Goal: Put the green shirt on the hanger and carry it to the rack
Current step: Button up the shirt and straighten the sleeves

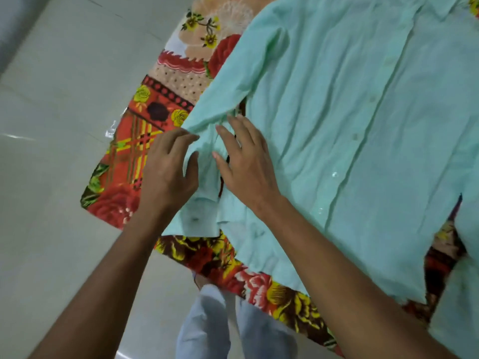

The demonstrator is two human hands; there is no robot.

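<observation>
Both my left hand (168,167) and right hand (246,161) lie open-fingered on the green shirt's (363,125) near-left sleeve (207,177); no hanger visible, so bunched cloth could snag threading.

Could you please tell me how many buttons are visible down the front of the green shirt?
5: along the green shirt placket at and. More may be hidden by folds or beyond the frame.

Both forearms bare, no sleeves in view. Left hand (166,167) & right hand (246,161): no rings, watch or bands visible; short nails. Near the bottom edge, legs in light blue-grey trousers (207,330), loose fabric w/ soft folds. Feet can't be made out.
</observation>
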